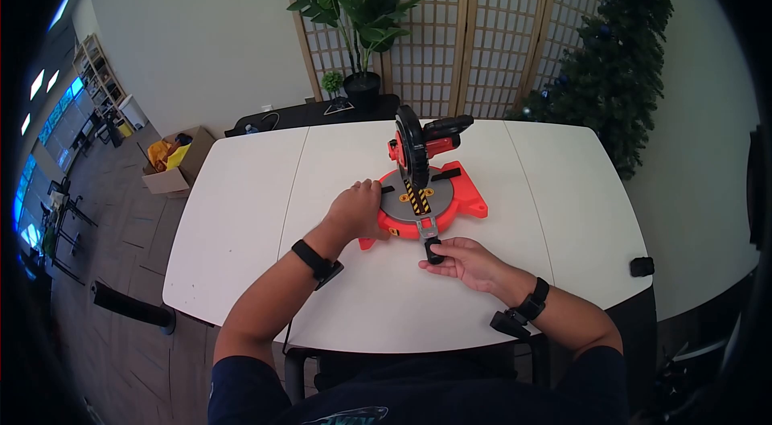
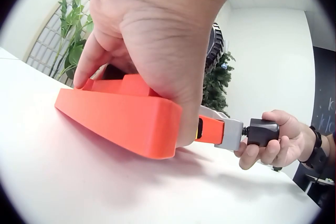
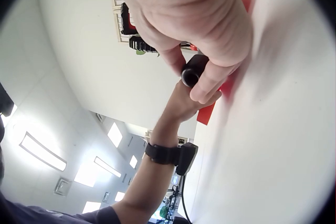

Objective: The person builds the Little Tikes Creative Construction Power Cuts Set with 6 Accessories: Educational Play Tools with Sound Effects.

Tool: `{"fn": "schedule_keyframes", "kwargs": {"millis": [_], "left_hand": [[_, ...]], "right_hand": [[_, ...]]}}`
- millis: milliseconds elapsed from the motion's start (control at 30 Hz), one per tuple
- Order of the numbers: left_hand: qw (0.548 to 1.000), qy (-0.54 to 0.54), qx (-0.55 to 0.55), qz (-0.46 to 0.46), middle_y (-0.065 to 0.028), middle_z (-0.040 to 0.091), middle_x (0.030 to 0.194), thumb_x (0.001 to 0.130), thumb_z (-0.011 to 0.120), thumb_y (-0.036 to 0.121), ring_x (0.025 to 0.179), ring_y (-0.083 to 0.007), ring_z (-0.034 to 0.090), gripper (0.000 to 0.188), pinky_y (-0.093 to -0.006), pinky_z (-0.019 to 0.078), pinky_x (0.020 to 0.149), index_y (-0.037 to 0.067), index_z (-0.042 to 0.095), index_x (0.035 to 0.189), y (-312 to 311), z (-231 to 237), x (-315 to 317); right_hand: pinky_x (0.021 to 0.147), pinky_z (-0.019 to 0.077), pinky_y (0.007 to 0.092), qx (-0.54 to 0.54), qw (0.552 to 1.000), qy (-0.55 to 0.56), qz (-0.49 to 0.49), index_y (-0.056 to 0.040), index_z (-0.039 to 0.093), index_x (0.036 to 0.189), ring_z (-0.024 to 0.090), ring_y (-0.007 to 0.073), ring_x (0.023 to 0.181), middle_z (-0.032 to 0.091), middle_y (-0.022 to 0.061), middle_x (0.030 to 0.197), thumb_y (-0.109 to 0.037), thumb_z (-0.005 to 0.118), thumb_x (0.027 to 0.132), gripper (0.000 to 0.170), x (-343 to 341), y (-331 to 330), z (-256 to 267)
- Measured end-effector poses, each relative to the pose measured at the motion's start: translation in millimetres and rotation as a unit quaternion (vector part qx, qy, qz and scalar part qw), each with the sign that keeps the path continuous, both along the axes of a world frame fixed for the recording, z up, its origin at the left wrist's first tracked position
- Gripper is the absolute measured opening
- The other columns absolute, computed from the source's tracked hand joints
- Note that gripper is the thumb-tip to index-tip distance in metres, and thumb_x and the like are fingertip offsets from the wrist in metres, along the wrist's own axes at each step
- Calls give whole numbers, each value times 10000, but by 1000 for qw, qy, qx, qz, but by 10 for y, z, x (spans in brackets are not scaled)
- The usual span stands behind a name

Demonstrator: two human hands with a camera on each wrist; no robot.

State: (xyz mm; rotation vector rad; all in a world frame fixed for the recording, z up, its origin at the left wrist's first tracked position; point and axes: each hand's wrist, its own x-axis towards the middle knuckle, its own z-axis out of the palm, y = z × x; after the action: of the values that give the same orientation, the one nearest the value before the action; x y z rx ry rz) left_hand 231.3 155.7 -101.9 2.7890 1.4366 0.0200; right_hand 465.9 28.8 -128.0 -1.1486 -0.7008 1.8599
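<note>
A red and grey toy miter saw [image 1: 418,192] stands on the white table, its black round blade guard [image 1: 412,147] raised over a grey turntable with a yellow-and-black striped slot. My left hand [image 1: 356,209] grips the left side of the red base, thumb toward the front; in the left wrist view its fingers reach over the red base wing [image 2: 118,121]. At the front, my right hand [image 1: 470,262] holds the black knob [image 1: 434,251] on the grey arm between thumb and fingers. The right wrist view shows the knob's round end [image 3: 191,77] between the fingertips.
The white table [image 1: 241,216] spreads out around the saw. A small black object [image 1: 642,266] lies at its right edge. Behind stand a potted plant [image 1: 362,87], a lattice screen and a decorated tree [image 1: 599,79]. An open cardboard box [image 1: 178,168] is on the floor at left.
</note>
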Motion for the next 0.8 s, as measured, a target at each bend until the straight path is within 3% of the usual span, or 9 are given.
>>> {"fn": "schedule_keyframes", "kwargs": {"millis": [67,167,267,400,467,600,667,800], "left_hand": [[1000,2,5,0,-186,646,1093,547,889,551,1047,-325,661,940,-377,562,892,-62,534,1165,2,-6,0],[1000,-2,2,-2,-182,646,1092,546,890,549,1043,-320,662,937,-377,563,888,-60,535,1164,8,-9,-3],[1000,-4,4,-2,-179,645,1090,547,890,546,1040,-318,663,933,-377,563,885,-57,536,1165,12,-19,-6],[1000,0,0,1,-178,644,1092,550,889,546,1039,-319,664,930,-377,563,884,-56,537,1166,2,8,1],[1000,2,1,2,-179,646,1088,551,888,550,1031,-319,666,929,-378,564,881,-54,537,1163,2,3,1],[1000,-1,2,0,-180,648,1083,550,887,555,1020,-320,669,929,-379,565,877,-54,538,1158,11,-4,-7],[1000,-4,3,0,-181,650,1078,548,887,558,1013,-322,671,929,-380,565,874,-53,539,1154,13,-10,-8],[1000,-4,0,1,-182,650,1079,545,888,559,1020,-322,669,931,-379,564,877,-54,540,1153,16,-4,-8]], "right_hand": [[981,578,355,-20,995,90,43,63,528,1141,687,296,1079,624,160,1106,-144,655,978,293,70,63,-25],[983,577,355,-18,994,98,39,64,520,1155,687,299,1080,621,155,1105,-136,643,983,291,73,78,-35],[988,575,363,2,1000,2,-2,74,524,1161,689,300,1075,629,171,1112,-161,577,1018,280,-40,1,34],[993,572,352,-2,1000,17,-8,63,530,1136,686,289,1080,629,169,1112,-163,585,1017,261,-2,19,17],[1002,569,340,-16,993,112,41,32,507,1116,681,279,1091,600,152,1127,-97,662,967,251,88,90,-25],[1007,566,348,-20,995,92,14,41,503,1124,677,287,1098,600,160,1131,-88,648,972,246,15,60,-13],[1001,568,353,9,1000,8,-5,55,514,1133,677,284,1098,611,174,1137,-130,607,1002,245,-36,9,20],[998,569,345,-12,999,37,-7,58,532,1130,678,279,1097,620,166,1117,-138,627,994,257,35,42,5]]}}
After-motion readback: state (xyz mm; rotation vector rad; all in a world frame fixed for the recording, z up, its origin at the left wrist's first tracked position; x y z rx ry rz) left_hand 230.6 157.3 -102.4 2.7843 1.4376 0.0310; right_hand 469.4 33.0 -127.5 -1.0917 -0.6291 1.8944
